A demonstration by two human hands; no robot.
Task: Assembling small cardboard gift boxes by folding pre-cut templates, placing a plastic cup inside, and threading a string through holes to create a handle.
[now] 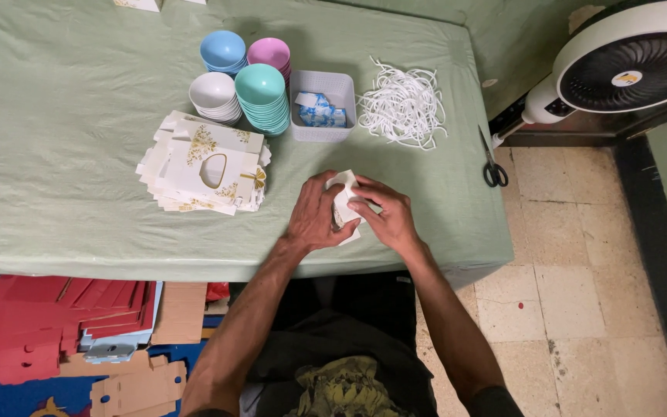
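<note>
Near the front edge of the green-covered table [79,154], the left hand [314,220] and right hand [387,220] both pinch a small white card box [343,202], bracing its panels from either side; flat blanks [206,162] lie stacked alongside.

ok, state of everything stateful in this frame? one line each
left hand: closed on the white card piece
right hand: closed on the same piece
white card piece: partly folded, held over the table
flat printed boxes: unfolded, stacked
bowls: nested in four stacks, upright
white basket: open, blue-and-white packets inside
white cords: loose heap
scissors: closed, lying flat
fan: cannot tell if running
</note>
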